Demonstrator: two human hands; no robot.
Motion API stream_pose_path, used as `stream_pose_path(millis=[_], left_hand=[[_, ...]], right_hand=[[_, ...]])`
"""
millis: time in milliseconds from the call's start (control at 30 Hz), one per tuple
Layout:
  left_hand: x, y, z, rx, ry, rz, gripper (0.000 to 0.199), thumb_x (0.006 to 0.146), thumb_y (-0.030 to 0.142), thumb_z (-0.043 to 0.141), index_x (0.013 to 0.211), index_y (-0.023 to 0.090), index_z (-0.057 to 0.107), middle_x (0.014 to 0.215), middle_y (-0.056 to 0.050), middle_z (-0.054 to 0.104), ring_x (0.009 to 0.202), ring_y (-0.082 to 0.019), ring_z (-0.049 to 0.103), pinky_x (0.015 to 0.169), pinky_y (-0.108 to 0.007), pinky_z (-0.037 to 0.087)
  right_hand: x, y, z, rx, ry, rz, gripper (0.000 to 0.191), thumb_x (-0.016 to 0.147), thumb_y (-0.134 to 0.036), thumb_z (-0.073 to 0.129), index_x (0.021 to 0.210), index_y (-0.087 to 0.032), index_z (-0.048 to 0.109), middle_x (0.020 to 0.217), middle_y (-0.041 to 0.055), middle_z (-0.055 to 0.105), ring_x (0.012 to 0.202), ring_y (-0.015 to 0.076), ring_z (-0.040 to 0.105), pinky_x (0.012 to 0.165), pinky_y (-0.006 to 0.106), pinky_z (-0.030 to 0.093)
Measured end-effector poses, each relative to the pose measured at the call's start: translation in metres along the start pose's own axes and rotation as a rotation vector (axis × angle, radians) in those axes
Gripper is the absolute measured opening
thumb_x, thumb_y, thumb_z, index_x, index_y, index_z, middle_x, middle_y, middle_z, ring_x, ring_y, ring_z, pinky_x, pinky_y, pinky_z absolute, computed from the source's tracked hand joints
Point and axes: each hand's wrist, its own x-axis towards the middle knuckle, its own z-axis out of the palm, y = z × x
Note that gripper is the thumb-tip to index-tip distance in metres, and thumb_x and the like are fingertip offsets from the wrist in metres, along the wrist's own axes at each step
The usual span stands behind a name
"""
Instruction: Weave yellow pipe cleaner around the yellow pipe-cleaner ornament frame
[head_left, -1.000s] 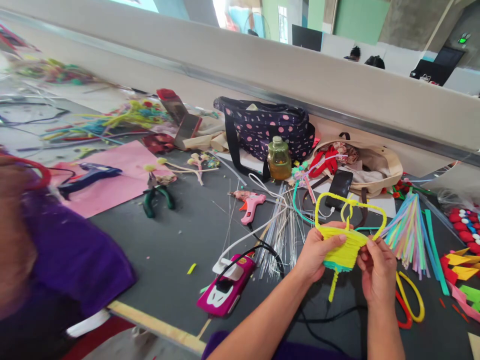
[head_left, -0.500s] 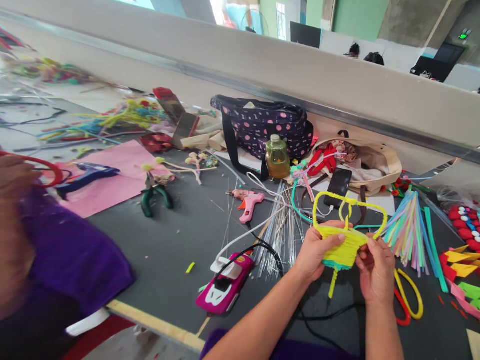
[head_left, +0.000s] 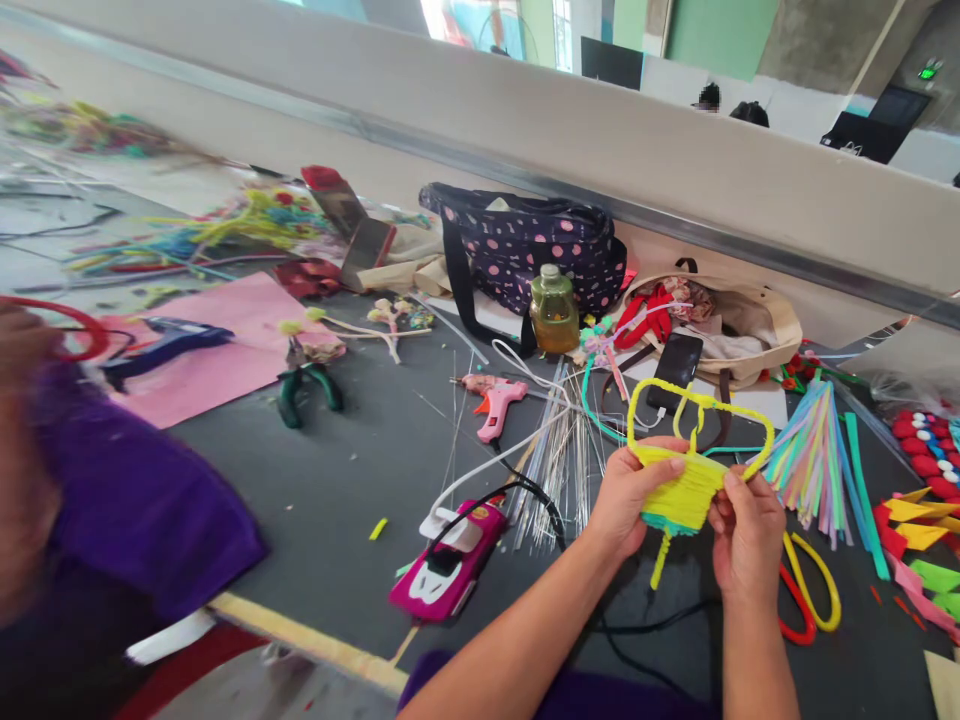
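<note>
A yellow pipe-cleaner piece (head_left: 686, 490) hangs over the table between my two hands. It has a wrapped body, a wide loop on top, a green lower edge and a short twisted stem below. My left hand (head_left: 634, 495) grips its left side, thumb across the front. The fingers of my right hand (head_left: 750, 520) pinch its right edge, where the loop meets the body. Yellow and red handled scissors (head_left: 821, 600) lie just right of my right forearm. Behind the piece are a phone (head_left: 675, 365) and a fan of thin wires (head_left: 559, 470).
On the dark table (head_left: 345, 510) are a pink glue gun (head_left: 495, 400), a magenta car-shaped power strip (head_left: 450, 565), pliers (head_left: 307, 390), a bottle (head_left: 555, 315) and pastel strips (head_left: 814, 450). Black cords run beneath my hands. Another person's arm (head_left: 22, 450) is at the left.
The view has shifted slightly. My hands keep the same hold on the yellow piece, which has tilted a little, its stem pointing further left.
</note>
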Motion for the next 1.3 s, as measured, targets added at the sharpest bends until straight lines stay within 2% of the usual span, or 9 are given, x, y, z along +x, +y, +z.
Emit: stream_pose_path(millis=[333,633,833,967,1133,1300], left_hand=[[-0.0010,0.0026,0.0020,0.031,0.028,0.036,0.031,0.053,0.022,0.083,0.078,0.013,0.068,0.068,-0.004,0.069,0.058,-0.016,0.063,0.059,-0.028,0.050],[-0.0022,-0.0007,0.0020,0.042,-0.018,0.051,0.027,0.058,0.020,0.081,0.078,0.014,0.064,0.074,-0.003,0.069,0.061,-0.016,0.063,0.061,-0.029,0.051],[-0.0008,0.0005,0.0029,0.014,-0.034,0.126,0.035,0.058,0.015,0.080,0.086,0.019,0.059,0.079,0.000,0.069,0.065,-0.013,0.062,0.065,-0.026,0.050],[-0.0004,-0.0003,0.0031,0.009,-0.044,0.092,0.039,0.056,0.015,0.081,0.090,0.017,0.062,0.078,-0.001,0.068,0.065,-0.013,0.062,0.067,-0.026,0.050],[0.0001,-0.0031,0.0001,0.031,-0.057,0.017,0.027,0.058,0.017,0.080,0.080,0.014,0.065,0.074,-0.003,0.068,0.062,-0.015,0.062,0.064,-0.028,0.050],[0.0019,-0.0037,0.0000,-0.037,-0.088,0.053,0.022,0.055,0.012,0.081,0.067,0.014,0.062,0.082,-0.001,0.066,0.068,-0.013,0.061,0.066,-0.026,0.048]], right_hand=[[0.0019,0.0035,-0.0027,0.001,-0.020,0.019,0.026,0.068,-0.036,0.073,0.079,-0.018,0.058,0.052,-0.0078,0.044,0.042,0.0056,0.036,0.036,0.017,0.028],[0.0000,0.0045,-0.0010,-0.005,-0.073,0.090,0.031,0.066,-0.035,0.076,0.088,-0.019,0.063,0.070,-0.0008,0.062,0.051,0.0098,0.050,0.045,0.021,0.037],[-0.0032,0.0025,0.0011,0.038,-0.094,0.122,0.026,0.066,-0.033,0.076,0.084,-0.019,0.064,0.069,-0.0008,0.064,0.053,0.0119,0.055,0.050,0.023,0.041],[-0.0029,0.0013,0.0007,0.055,-0.088,0.122,0.025,0.066,-0.032,0.076,0.082,-0.018,0.064,0.066,-0.0008,0.064,0.054,0.0139,0.058,0.055,0.027,0.045],[-0.0008,0.0032,-0.0010,0.083,-0.092,0.137,0.023,0.066,-0.031,0.076,0.081,-0.019,0.063,0.065,-0.0013,0.065,0.053,0.0138,0.059,0.057,0.027,0.046],[0.0012,0.0053,-0.0019,0.071,-0.044,0.159,0.027,0.064,-0.033,0.076,0.081,-0.018,0.062,0.066,-0.0006,0.065,0.052,0.0136,0.057,0.050,0.025,0.043]])
